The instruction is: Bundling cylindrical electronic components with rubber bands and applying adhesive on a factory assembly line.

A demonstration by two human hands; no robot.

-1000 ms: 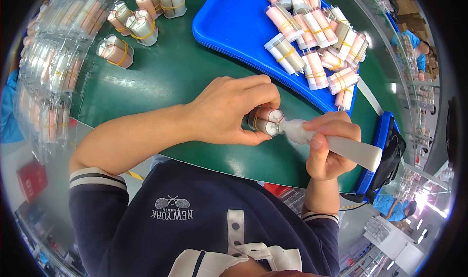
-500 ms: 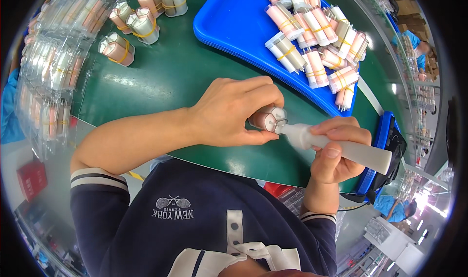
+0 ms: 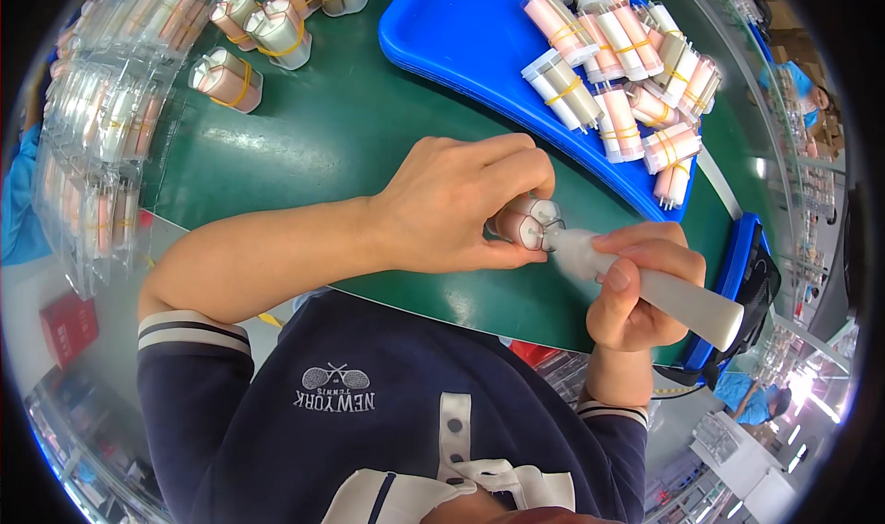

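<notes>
My left hand (image 3: 470,201) is closed around a small bundle of pink and white cylinders (image 3: 527,222) in a clear sleeve, its white ends turned up toward the right. They look like candles, each with a small stub on top. In my right hand (image 3: 650,284) is a long white tool (image 3: 691,305) with a wider, rounded head and a narrow tip. Its tip meets or nearly meets the near edge of the bundle; contact is hard to tell. My left fingers hide the bundle's lower side.
A blue tray (image 3: 442,45) at the back right carries several banded pink, white and grey bundles (image 3: 618,123). More bundles (image 3: 228,80) stand upright on the green table (image 3: 304,155) at the back left. Clear plastic packs (image 3: 101,118) are stacked along the left edge. A blue-edged bin (image 3: 733,266) is at right.
Within the picture, the bundle and my left hand have shifted slightly right. The white tool keeps close to the bundle, its head now blurred. Both grips are unchanged.
</notes>
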